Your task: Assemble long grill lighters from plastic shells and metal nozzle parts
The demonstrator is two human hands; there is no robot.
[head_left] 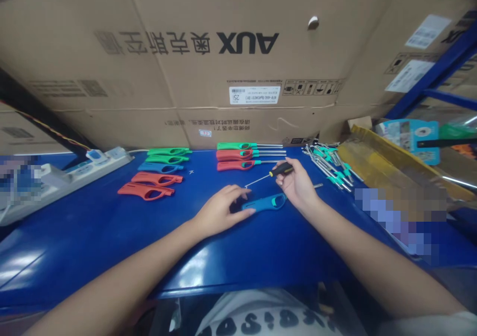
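The room light is soft and somewhat dim, and white glare lies on the blue workbench near the front. Shadows are weak, and the wide lens bends the picture at its edges.

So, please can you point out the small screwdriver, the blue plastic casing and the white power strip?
Small screwdriver (282, 169): head view, on its yellow and black handle.
Blue plastic casing (264, 203): head view, on its middle.
White power strip (74, 183): head view, on its body.

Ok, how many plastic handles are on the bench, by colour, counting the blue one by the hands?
Green handles: 3
Red handles: 4
Blue handles: 2
Total: 9
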